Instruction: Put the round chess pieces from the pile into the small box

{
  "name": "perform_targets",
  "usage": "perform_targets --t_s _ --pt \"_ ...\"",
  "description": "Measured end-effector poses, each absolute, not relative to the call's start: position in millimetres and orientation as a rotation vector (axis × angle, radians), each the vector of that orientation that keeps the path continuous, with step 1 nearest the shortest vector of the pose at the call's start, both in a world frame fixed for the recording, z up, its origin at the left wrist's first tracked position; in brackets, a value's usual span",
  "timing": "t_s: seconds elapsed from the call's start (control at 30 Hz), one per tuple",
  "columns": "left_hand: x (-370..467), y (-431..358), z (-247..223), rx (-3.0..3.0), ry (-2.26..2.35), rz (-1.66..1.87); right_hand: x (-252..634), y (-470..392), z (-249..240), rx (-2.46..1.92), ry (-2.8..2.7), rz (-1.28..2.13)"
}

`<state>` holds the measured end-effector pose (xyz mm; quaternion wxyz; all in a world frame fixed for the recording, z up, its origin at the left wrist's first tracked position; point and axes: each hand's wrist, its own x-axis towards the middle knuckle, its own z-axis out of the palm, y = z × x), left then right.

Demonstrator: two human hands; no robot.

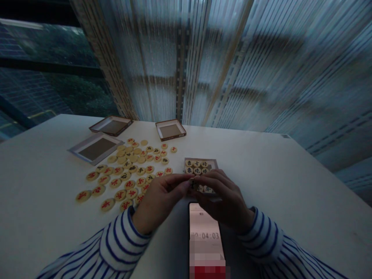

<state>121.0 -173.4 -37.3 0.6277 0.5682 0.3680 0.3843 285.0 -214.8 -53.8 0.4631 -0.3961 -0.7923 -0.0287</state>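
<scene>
My left hand (163,197) and my right hand (225,197) meet over the near-left part of a small shallow box (213,161). Between their fingertips is a round Chinese chess piece (192,184) with a dark character, tilted on its side; both hands seem to pinch it. Rows of black-lettered chess pieces (197,164) lie face up in the box. My right hand covers the box's right and near parts. Left of my left hand, many loose chess pieces (124,176) are spread out, mostly red-lettered, some black-lettered and some showing blank sides.
A phone (205,221) showing a timer lies between my forearms. Toward the back of the white table (261,162) are a brown box part (171,137), another brown box part (128,124) and a grey-white one (75,150). A striped curtain (197,58) hangs behind.
</scene>
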Motion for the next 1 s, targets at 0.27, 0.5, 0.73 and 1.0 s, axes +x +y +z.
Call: perform_targets --t_s 0.27,0.5,0.73,1.0 --pt "117.3 -171.4 -46.0 1.334 0.804 0.872 284.9 -214.8 -54.1 -0.971 -1.923 -0.050" --pt "122.5 -171.6 -44.7 1.293 0.794 0.894 284.2 -214.3 -53.1 -1.004 -1.886 -0.055" --pt "123.0 -173.4 -39.8 1.254 0.779 0.905 284.8 -213.8 -53.1 -0.983 -1.897 -0.050" --pt "122.4 -174.4 -36.7 1.238 0.738 0.907 285.4 -214.6 -53.8 -0.984 -1.908 -0.057"
